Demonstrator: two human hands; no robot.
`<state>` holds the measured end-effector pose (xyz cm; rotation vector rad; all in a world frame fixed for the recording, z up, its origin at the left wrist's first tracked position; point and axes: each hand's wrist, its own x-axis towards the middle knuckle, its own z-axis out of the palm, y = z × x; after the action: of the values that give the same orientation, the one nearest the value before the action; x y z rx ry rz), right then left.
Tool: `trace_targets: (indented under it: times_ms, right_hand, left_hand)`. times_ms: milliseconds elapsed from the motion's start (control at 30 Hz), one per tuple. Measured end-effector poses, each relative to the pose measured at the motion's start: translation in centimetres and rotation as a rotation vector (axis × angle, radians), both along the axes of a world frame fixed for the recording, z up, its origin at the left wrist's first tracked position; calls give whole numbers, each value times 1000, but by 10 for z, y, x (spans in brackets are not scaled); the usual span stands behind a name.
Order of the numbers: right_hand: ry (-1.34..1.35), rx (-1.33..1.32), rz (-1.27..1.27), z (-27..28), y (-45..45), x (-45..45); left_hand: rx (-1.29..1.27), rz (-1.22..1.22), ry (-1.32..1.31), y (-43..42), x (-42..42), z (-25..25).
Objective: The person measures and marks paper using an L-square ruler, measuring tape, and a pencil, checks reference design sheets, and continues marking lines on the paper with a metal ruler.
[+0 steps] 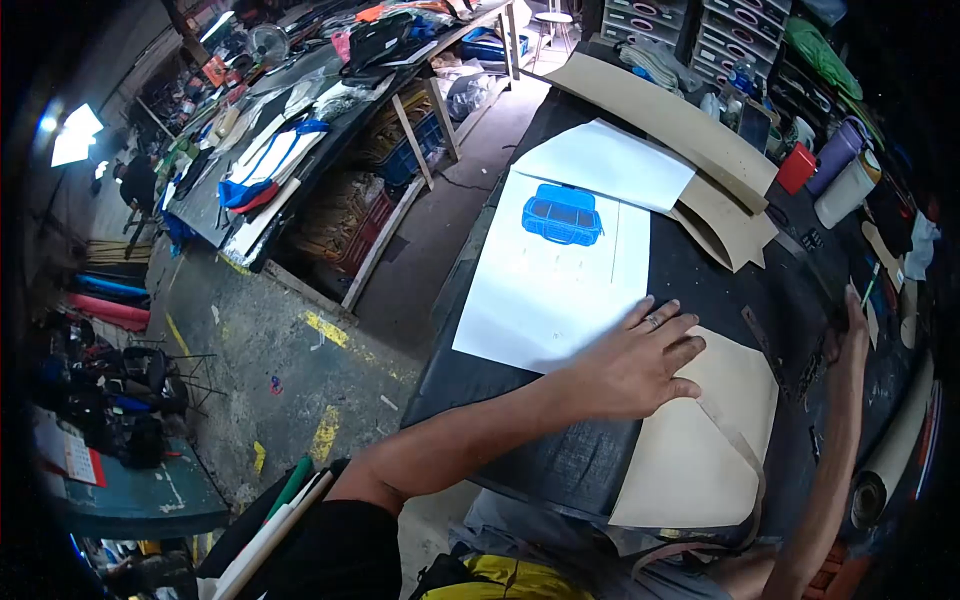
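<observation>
My left hand [640, 368] lies spread, palm down, across the edges of a white paper sheet [510, 310] and a tan card piece [690, 460]. The sheet bears a printed picture of a blue bag [563, 215]. By my left thumb begins a measuring tape [742, 445], which curves down over the card towards my lap. My right hand [848, 325] is at the right side of the table, one finger pointing away from me, beside a green and white pencil-like stick [871, 284]. Its other fingers are in shadow, so its grip is unclear.
Brown card pieces [660, 115] and a folded white sheet [605, 165] lie farther back on the black table [560, 440]. A metal ruler [808, 258], a red box [797, 168] and a purple bottle [838, 155] are on the right. A cluttered workbench [330, 150] stands across the aisle.
</observation>
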<state>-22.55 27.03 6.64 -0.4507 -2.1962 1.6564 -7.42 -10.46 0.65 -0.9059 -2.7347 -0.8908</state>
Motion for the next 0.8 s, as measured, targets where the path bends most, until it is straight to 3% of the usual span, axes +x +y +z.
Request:
trace_targets:
  times_ms: [67,167,333,433,733,800]
  right_hand:
    - [-103,59,283,29,-60,35]
    - [-207,-23,440,42,-140,69]
    - [-356,-42,897,53,-236,97]
    - [-367,12,1070,39,-274,93]
    - [-619,33,1207,14,-311,74]
    - [-595,383,1146,38,-314,78]
  left_hand:
    - [10,-65,28,1,-1,2]
    - [27,-193,185,8,4,-2]
    - [-18,-236,154,6,8,0]
    - [-81,-304,-243,3,9,10]
    - [-17,-287,-280,6,8,-4]
    - [-99,-277,-283,5,7,8]
